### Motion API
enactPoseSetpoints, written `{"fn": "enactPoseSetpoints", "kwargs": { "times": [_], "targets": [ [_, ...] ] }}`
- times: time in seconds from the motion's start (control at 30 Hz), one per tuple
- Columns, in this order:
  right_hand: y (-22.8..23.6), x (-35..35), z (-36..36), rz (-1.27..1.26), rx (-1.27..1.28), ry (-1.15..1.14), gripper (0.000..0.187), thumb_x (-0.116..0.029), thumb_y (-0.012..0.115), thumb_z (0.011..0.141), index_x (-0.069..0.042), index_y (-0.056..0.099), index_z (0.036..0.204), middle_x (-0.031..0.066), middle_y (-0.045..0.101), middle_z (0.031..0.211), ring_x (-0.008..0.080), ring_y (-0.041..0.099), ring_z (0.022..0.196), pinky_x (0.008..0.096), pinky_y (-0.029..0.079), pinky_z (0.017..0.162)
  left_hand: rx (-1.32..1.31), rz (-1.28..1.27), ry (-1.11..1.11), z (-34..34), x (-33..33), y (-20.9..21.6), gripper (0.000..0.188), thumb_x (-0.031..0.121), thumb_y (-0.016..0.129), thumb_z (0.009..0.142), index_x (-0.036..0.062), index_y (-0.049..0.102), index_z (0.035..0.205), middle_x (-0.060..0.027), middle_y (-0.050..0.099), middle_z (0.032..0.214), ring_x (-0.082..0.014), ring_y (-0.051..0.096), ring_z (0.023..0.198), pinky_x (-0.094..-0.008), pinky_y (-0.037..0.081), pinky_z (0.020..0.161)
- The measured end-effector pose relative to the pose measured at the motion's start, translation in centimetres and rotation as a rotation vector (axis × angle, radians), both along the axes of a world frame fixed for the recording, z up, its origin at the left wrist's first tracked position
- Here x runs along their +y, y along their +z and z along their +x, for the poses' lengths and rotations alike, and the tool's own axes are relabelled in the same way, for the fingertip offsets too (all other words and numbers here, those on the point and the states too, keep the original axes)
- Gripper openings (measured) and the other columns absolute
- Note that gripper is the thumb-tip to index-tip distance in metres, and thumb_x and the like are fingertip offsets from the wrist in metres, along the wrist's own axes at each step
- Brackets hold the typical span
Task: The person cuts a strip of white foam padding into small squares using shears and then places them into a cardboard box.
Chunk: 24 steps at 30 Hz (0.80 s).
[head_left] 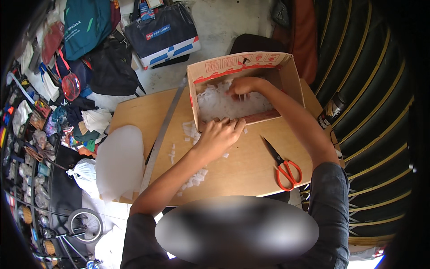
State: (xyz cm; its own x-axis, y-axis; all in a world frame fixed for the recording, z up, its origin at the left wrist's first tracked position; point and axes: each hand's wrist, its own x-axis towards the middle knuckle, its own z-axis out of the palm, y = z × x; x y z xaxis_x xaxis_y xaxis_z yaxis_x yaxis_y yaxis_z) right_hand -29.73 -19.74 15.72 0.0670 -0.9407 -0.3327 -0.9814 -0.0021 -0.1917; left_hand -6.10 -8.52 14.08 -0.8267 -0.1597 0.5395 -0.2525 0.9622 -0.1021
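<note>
An open cardboard box (290, 80) with red markings stands at the far side of the wooden table (244, 172). Small white foam-like pieces (212, 102) cover its bottom. My left hand (220, 136) has its fingers hooked over the box's near edge. Inside the box, my right hand (246, 88) reaches down with curled fingers among the white pieces, and some appear caught between them; its fingertips are partly hidden. Orange-handled scissors (286, 172) lie to the right of my left hand, blades pointing away from me. Loose white scraps (195, 177) are scattered beside my left forearm.
A long metal ruler (165, 121) lies along the table's left part. Beside it, a white foam sheet (120, 161) overhangs the left edge. A dark spray can (332, 109) stands at the right edge, near a slatted shutter (371, 116). Bags (163, 38) sit beyond the table.
</note>
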Motion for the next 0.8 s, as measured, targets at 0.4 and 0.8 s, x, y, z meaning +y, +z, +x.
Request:
{"fn": "enactPoseSetpoints", "kwargs": {
  "times": [0.4, 0.8],
  "targets": [
    [0.2, 1.1, 0.4, 0.372, -0.101, -0.080, 0.058, -0.053, 0.054, 0.091, 0.000, 0.066, 0.110, 0.0164, 0.066, 0.109, 0.0283, 0.064, 0.097, 0.0422, 0.055, 0.074, 0.024, 0.039, -0.025, 0.2, 0.0, 0.5, 0.040, 0.000, 0.065, 0.070, -0.0005, 0.058, 0.109, -0.0117, 0.068, 0.089, -0.0256, 0.067, 0.081, -0.0373, 0.055, 0.064],
    [-1.9, 0.3, 0.7, 0.193, 0.347, 0.213, 0.066, -0.052, 0.054, 0.088, -0.010, 0.049, 0.139, 0.0158, 0.049, 0.141, 0.0313, 0.047, 0.129, 0.0430, 0.036, 0.108, 0.088, 0.069, -0.037, 0.1, 1.3, -0.6, 0.045, -0.002, 0.070, 0.064, -0.0003, 0.061, 0.108, -0.0122, 0.068, 0.092, -0.0264, 0.067, 0.083, -0.0374, 0.055, 0.066]
  ]
}}
